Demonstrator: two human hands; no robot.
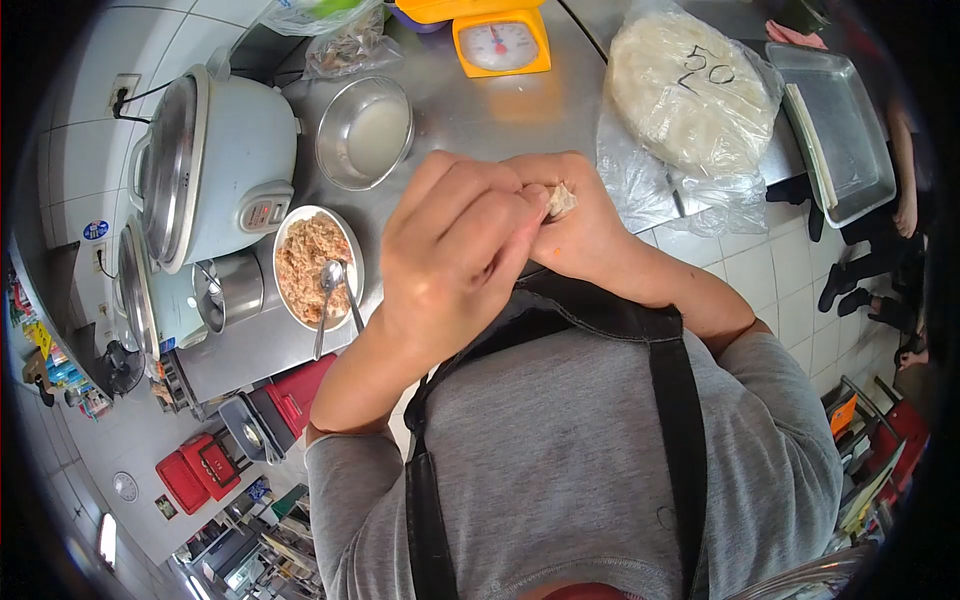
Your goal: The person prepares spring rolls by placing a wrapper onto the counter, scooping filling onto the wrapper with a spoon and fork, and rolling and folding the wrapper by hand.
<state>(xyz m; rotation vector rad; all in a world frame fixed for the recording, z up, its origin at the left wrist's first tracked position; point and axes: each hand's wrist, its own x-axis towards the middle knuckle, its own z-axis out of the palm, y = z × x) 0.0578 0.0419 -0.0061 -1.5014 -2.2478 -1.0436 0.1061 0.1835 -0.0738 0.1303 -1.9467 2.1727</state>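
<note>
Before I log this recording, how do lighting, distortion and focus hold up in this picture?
Head view: strong fisheye bending and black corners, the rice cooker leaning outward; head view: the steel table mirrors the yellow scale in orange; head view: left hand and right hand look fairly sharp, as does the "50" on the plastic bag.

Bag (pixel 655 110): a black "50", with an L-like or tick-like mark below it
Scale dial (pixel 500 46): markings too small to read
Cooker panel (pixel 264 211): markings illegible
Blue wall sign (pixel 96 230): white marks, unreadable
</note>
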